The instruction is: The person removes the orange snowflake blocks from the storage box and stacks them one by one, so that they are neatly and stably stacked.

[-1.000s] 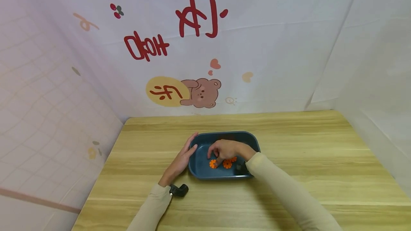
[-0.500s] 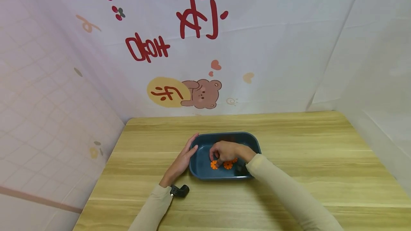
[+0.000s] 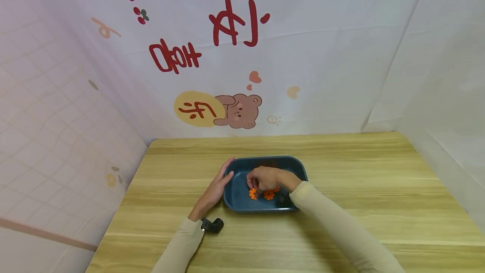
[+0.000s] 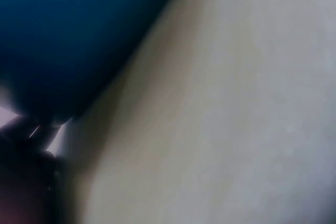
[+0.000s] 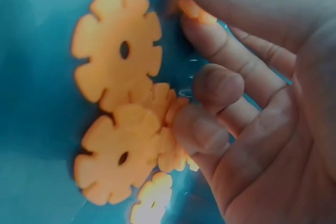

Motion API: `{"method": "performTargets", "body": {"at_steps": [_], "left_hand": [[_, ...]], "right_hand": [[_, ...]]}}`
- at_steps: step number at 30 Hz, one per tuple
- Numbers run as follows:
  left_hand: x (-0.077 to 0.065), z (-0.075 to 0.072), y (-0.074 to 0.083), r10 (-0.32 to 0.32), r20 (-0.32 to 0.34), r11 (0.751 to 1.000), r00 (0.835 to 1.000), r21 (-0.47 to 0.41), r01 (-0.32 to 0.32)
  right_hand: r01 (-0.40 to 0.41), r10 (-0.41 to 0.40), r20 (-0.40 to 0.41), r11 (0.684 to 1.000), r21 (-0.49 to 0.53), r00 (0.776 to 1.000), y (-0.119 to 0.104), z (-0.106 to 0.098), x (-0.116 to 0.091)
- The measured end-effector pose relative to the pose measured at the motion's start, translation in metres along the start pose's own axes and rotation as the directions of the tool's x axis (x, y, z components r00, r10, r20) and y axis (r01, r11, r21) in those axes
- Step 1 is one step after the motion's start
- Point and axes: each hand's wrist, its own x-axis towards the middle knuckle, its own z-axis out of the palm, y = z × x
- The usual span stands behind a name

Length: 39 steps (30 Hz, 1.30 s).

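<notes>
In the head view a dark blue tray point(image 3: 239, 204) lies on the table. My left hand point(image 3: 217, 186) rests at its left end, fingers straight along the outside and thumb over the rim. My right hand point(image 3: 267, 177) reaches down inside the tray. Its thumb and forefinger pinch a notched orange disc point(image 5: 193, 8), partly hidden by the fingers in the right wrist view; the other fingers are curled. Several orange snowflake discs point(image 5: 118, 48) lie below and beside this hand, some overlapping. The left wrist view is blurred and mostly shows the tray's outer wall point(image 4: 73, 30) and tabletop.
The wooden table point(image 3: 360, 172) extends on both sides of the tray. A white cloth wall point(image 3: 322, 70) with red characters and a bear print rises behind it. A black wrist camera point(image 3: 212, 225) sits on the left wrist.
The right fingers have curled in and closed down toward the thumb at the leftmost orange disc, which now looks narrower. The left hand stays on the tray's rim. The head view has shifted slightly.
</notes>
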Motion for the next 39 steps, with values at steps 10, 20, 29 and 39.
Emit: {"method": "performTargets", "body": {"at_steps": [10,20,29,39], "left_hand": [[0.000,0.001,-0.003,0.018,-0.016,1.000,1.000,0.012,-0.018],[0.000,0.003,-0.004,0.011,-0.033,1.000,0.999,0.006,-0.010],[-0.001,0.003,0.002,-0.010,-0.019,1.000,1.000,-0.015,0.010],[-0.007,0.002,0.021,-0.010,0.000,1.000,1.000,-0.011,0.010]], "right_hand": [[0.011,-0.011,-0.022,1.000,-0.008,1.000,-0.004,-0.003,-0.002],[0.082,-0.068,-0.129,0.991,0.109,0.989,-0.010,-0.021,-0.020],[0.113,-0.071,-0.210,0.975,0.194,0.975,-0.009,-0.042,-0.049],[0.223,-0.123,-0.354,0.940,0.258,0.927,0.013,-0.058,-0.090]]}}
